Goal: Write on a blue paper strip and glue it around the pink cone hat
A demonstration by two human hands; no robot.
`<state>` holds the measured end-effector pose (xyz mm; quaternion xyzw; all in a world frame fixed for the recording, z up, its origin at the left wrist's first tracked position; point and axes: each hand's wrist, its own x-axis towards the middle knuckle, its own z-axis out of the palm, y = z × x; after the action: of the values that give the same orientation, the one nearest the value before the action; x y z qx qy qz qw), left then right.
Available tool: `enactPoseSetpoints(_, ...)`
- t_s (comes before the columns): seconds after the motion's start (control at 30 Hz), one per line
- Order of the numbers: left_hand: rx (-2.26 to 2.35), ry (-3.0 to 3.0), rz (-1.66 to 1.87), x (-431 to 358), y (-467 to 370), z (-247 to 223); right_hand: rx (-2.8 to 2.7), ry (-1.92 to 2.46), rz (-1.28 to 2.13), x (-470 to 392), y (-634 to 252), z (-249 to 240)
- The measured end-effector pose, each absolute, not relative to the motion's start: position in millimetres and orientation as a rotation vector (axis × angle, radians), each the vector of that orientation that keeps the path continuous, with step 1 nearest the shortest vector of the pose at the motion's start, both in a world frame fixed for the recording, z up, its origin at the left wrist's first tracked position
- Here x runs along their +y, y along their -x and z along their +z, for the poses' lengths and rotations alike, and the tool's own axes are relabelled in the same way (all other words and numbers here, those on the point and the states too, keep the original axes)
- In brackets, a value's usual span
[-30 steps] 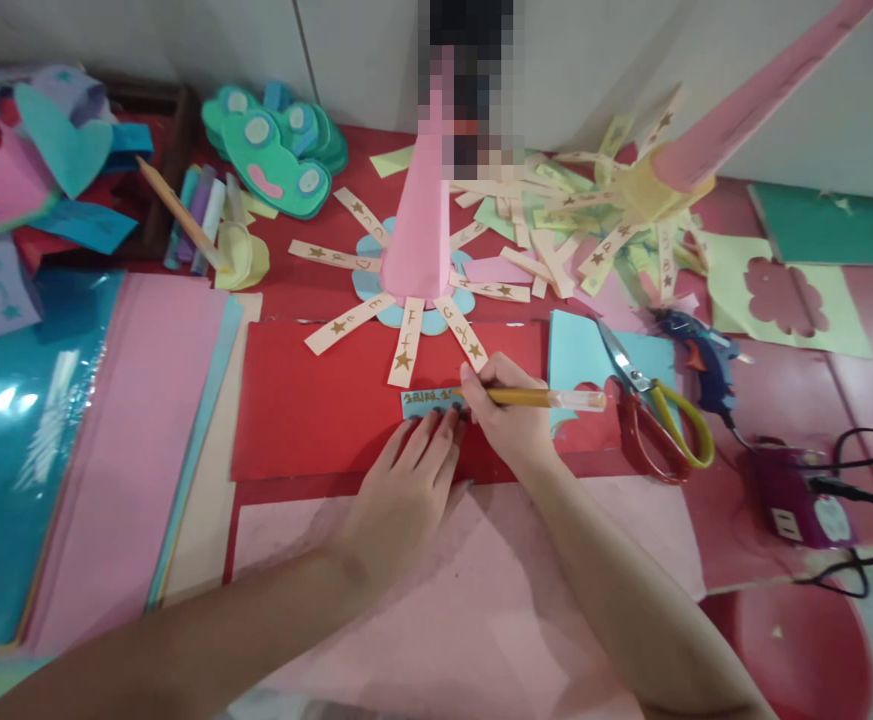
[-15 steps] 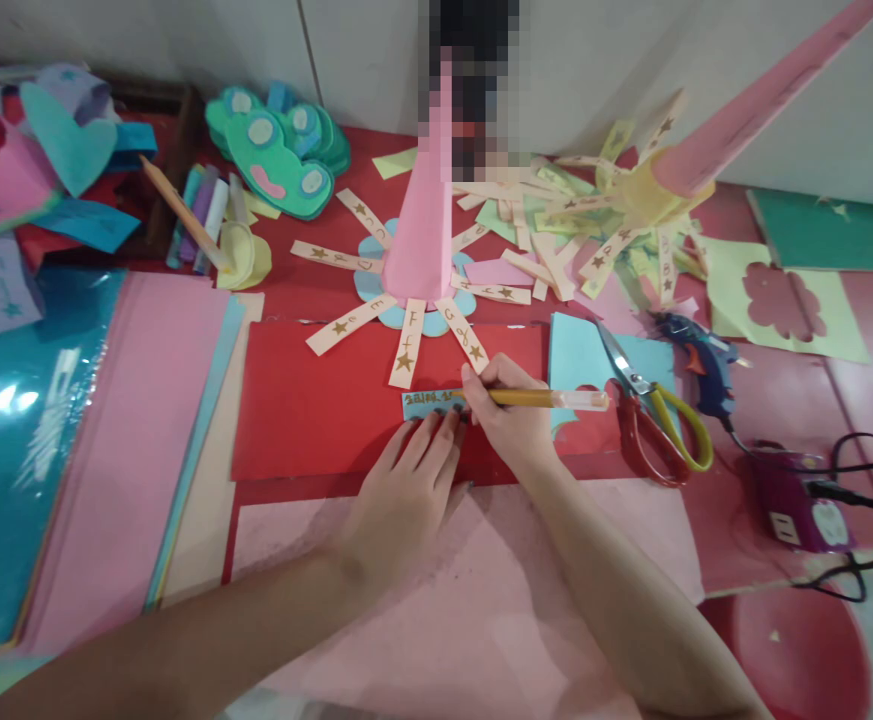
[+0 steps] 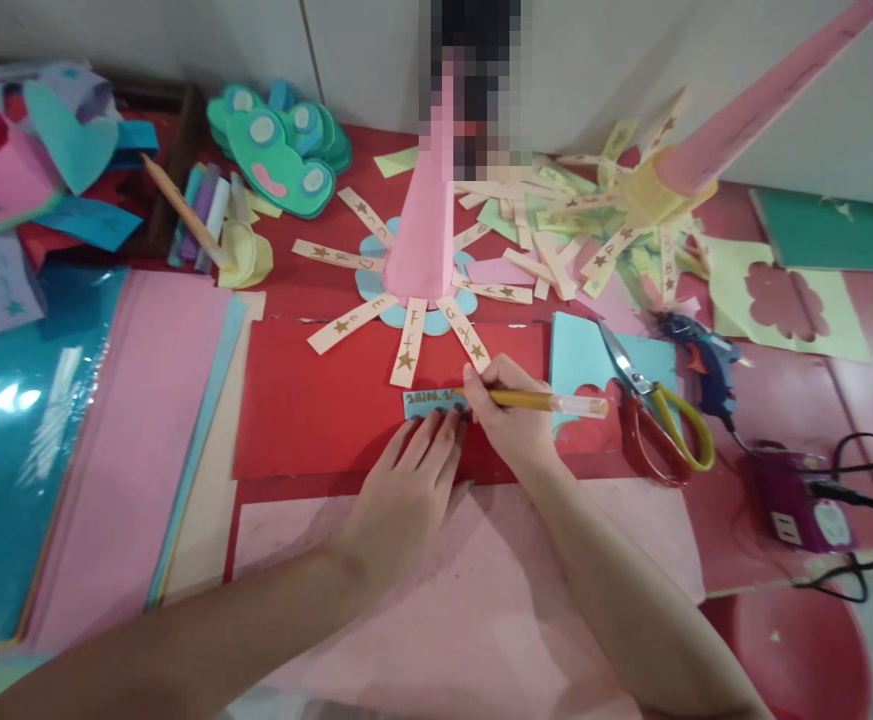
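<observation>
My right hand (image 3: pixel 512 415) is closed round a gold pen (image 3: pixel 541 401), its tip on a small blue paper strip (image 3: pixel 422 402) that bears gold writing. My left hand (image 3: pixel 410 480) lies with fingers stretched out, their tips pressing the strip's lower edge. Under the strip is a red sheet (image 3: pixel 308 420). Just beyond it stands a pink paper cone (image 3: pixel 422 230) on a blue flower-shaped base (image 3: pixel 367 270), with lettered, starred paper strips (image 3: pixel 408 345) fanned around it.
At the right lie scissors (image 3: pixel 653 400), a blue glue gun (image 3: pixel 710 370) and a purple power box with cables (image 3: pixel 800 500). Coloured sheets (image 3: pixel 136 430) are stacked at the left. Green paper cutouts (image 3: pixel 278 150), markers (image 3: pixel 203 220), loose strips (image 3: pixel 548 260) and another cone (image 3: pixel 751 110) stand behind.
The camera view has shifted very slightly. Both hands and the pen keep nearly the same places, with the pen tip still at the blue strip.
</observation>
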<state>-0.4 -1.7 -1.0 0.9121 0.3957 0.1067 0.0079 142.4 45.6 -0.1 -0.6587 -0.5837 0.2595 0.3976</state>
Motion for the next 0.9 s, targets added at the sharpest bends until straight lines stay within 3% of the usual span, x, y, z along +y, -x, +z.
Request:
enactPoseSetpoints(0.33,1.234,-2.847,0.334,-1.2,1.0,-0.2,-1.505,1.689,0.571,45.5,-142.2,-3.3)
enactPoseSetpoints(0.9,1.226,-2.805,0.354,-1.0,1.3,0.5,-1.430,1.655,0.708,45.6,-143.4,-1.1)
